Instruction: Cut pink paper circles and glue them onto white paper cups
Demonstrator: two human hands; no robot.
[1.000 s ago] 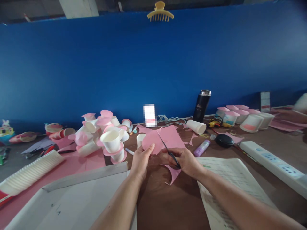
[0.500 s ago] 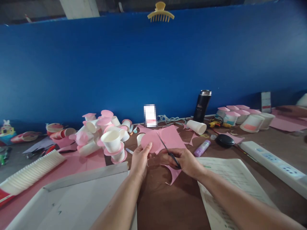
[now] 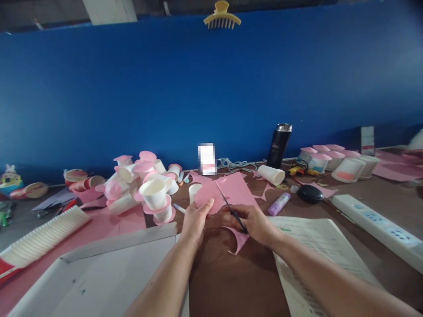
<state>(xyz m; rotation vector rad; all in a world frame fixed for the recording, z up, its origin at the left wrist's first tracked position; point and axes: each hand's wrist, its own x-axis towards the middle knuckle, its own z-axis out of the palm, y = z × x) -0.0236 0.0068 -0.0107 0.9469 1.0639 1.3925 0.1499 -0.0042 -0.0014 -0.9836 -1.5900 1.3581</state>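
Pinched between the thumb and fingers of my left hand (image 3: pixel 195 220) is a rounded piece of pink paper (image 3: pixel 205 193). My right hand (image 3: pixel 253 223) is closed round the black handles of a pair of scissors (image 3: pixel 235 213). The blades point up and away, against the right edge of the rounded pink paper. Behind the scissors lies a larger pink sheet (image 3: pixel 241 189); whether it is still joined to the held piece I cannot tell. A curved pink offcut (image 3: pixel 238 241) rests on the brown table below my right hand. Just behind my left hand stands a white paper cup (image 3: pixel 194 192).
Left are piled white cups with pink discs (image 3: pixel 153 193), a long cup stack (image 3: pixel 49 237) and a white box lid (image 3: pixel 122 273). Rightward are a glue stick (image 3: pixel 279 204), a black flask (image 3: pixel 279 145), a printed sheet (image 3: pixel 317 255), a power strip (image 3: pixel 380 224) and pink-topped cups (image 3: pixel 333 158).
My left hand and the rounded pink paper have shifted slightly right and down, uncovering more of the white cup behind. The scissors stay at the paper's edge in my right hand.
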